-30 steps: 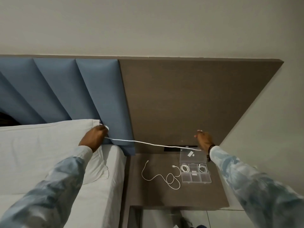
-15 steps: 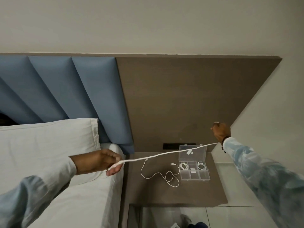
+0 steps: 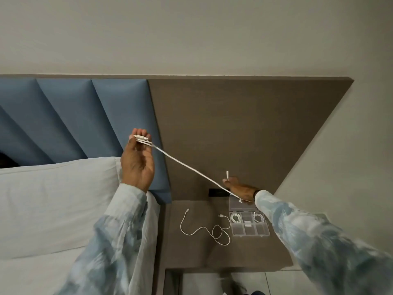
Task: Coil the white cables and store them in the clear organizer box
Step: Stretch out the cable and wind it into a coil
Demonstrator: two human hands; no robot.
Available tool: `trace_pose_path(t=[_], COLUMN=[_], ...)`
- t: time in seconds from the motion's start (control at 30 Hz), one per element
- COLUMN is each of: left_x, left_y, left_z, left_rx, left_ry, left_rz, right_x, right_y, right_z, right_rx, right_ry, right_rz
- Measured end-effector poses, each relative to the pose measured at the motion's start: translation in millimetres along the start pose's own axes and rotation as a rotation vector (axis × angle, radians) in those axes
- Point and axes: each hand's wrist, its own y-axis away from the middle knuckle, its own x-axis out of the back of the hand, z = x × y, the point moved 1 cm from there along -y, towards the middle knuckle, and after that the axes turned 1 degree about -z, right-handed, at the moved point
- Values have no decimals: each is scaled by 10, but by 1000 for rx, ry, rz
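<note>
Head view: the left hand (image 3: pixel 137 165) is raised in front of the blue headboard panel (image 3: pixel 119 116), fingers partly curled, with several turns of the white cable (image 3: pixel 191 168) wound across its fingertips; from there the cable runs taut, down and to the right, to the right hand (image 3: pixel 239 188). The right hand is closed around the cable above the nightstand (image 3: pixel 191 254), and one connector end stands up from its fingers. On the nightstand, the clear organizer box (image 3: pixel 249 225) lies open with two coiled cables in its rear compartments, and a second loose white cable (image 3: pixel 204 227) lies just left of it.
</note>
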Motion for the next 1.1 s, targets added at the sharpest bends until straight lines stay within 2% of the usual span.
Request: trace_pose_path(t=[0.07,0.17,0.23,0.33,0.4,0.47,0.6,0.67,0.77,0.83,0.9,0.97,1.03,1.1], left_x=[110,442,700,1029,1167,1243,1443,1518,1576,1583,1595,1590,1562,1500], left_y=[-217,-379,-427,-512,-538,-488,-360,-274,-125,-47,-12,27,111,252], left_z=[-41,-104,-88,9,30,-11,-21,26,-3,-88,-158,-199,-243,-306], left_rx=[-230,-516,-648,-803,-766,-585,-234,-76,60,155,245,319,378,471], left_ry=[-182,-688,-1060,-1623,-1972,-2194,-2468,-2448,-2316,-2227,-2053,-1863,-1714,-1638], left_rz=[125,235,129,-120,-281,-415,-738,-810,-831,-733,-508,-355,-312,-344], right_x=[-70,-118,-110,-37,36,117,498,725,803,749,695,660,661,702], right_y=[110,211,215,248,260,225,39,-25,-84,-133,-158,-171,-175,-173], right_z=[-110,-256,-313,-318,-296,-288,-206,-75,106,177,189,217,251,264], right_rx=[62,231,333,452,496,516,456,377,207,134,118,100,64,13], right_ry=[17,14,4,-15,-7,11,-49,-99,-192,-271,-281,-278,-287,-332], right_rz=[-96,-135,-112,-94,-118,-119,149,234,226,255,286,297,313,333])
